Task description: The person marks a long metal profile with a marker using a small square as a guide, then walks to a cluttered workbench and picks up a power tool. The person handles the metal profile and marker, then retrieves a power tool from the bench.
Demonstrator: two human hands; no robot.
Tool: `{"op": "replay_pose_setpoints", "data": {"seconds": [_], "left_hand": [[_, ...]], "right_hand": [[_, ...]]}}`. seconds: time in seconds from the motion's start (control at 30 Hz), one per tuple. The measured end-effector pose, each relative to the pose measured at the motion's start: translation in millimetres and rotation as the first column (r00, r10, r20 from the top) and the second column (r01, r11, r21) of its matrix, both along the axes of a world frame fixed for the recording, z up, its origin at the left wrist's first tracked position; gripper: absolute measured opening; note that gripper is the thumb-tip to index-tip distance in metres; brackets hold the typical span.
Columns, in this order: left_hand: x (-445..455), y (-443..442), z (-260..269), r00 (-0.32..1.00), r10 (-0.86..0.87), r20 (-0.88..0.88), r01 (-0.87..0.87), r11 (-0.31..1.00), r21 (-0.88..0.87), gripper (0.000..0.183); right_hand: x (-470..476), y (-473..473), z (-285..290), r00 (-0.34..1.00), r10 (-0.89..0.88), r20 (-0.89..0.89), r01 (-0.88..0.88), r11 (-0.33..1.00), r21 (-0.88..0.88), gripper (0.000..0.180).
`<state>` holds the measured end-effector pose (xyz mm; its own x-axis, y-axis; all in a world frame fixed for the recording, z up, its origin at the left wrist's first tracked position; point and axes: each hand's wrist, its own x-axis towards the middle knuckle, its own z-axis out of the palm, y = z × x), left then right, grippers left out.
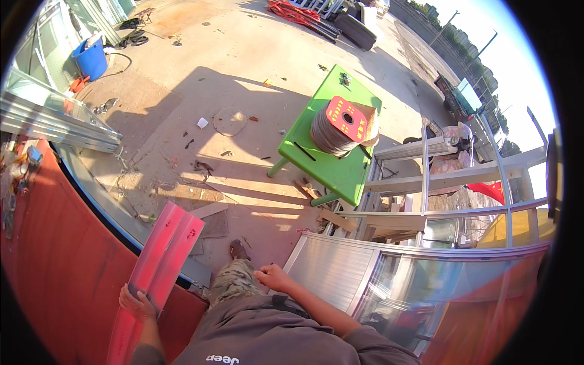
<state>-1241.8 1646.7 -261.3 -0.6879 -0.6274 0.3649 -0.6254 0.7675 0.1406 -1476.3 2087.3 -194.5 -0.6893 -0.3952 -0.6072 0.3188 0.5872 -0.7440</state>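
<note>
My left hand (pixel 136 303) is wrapped around a long, grooved pink-red panel strip (pixel 168 253) at the lower left. The strip slants up and away from me, with dark marks near its far end. Its near end runs out at the bottom of the view. My right hand (pixel 273 278) is in front of my waist with its fingers curled, and I see nothing held in it. To the right of that hand is a ribbed panel in a metal frame (pixel 331 269). A red surface (pixel 68 242) lies under and beside the strip.
Ahead stands a green plastic table (pixel 303 130) bearing a large spool (pixel 331 132) of grey strip material. Aluminium frames (pixel 424 182) crowd the right side. Glazed frames (pixel 54 114) and a blue bucket (pixel 91 59) stand at left. Wood scraps (pixel 337 219) litter the ground.
</note>
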Motion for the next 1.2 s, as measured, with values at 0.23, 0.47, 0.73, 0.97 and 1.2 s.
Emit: {"op": "replay_pose_setpoints", "data": {"seconds": [0.23, 0.47, 0.73, 0.97, 1.2], "left_hand": [[-56, 1, -6, 0.998, 0.066, 0.019, -0.068, 0.978, 0.195, 0.051], [-257, 43, 22, 0.937, 0.092, -0.338, -0.005, 0.969, 0.248, 0.041], [-352, 90, 2, 0.866, 0.418, -0.273, -0.342, 0.895, 0.285, 0.021], [-395, 142, 28, 0.765, 0.601, -0.232, -0.518, 0.788, 0.333, 0.012], [-467, 152, 29, 0.713, 0.659, -0.240, -0.552, 0.738, 0.388, 0.011]], "right_hand": [[-167, 6, 16, 0.993, -0.019, -0.114, 0.014, 0.999, -0.044, 0.041], [-309, -20, 4, 0.980, 0.128, -0.154, -0.143, 0.985, -0.093, 0.044], [-510, -40, -10, 0.951, 0.285, -0.116, -0.303, 0.932, -0.197, 0.042], [-637, -53, 0, 0.970, 0.194, 0.150, -0.197, 0.980, 0.005, 0.029], [-666, -175, 1, 0.878, 0.442, 0.184, -0.439, 0.897, -0.059, 0.031]]}}
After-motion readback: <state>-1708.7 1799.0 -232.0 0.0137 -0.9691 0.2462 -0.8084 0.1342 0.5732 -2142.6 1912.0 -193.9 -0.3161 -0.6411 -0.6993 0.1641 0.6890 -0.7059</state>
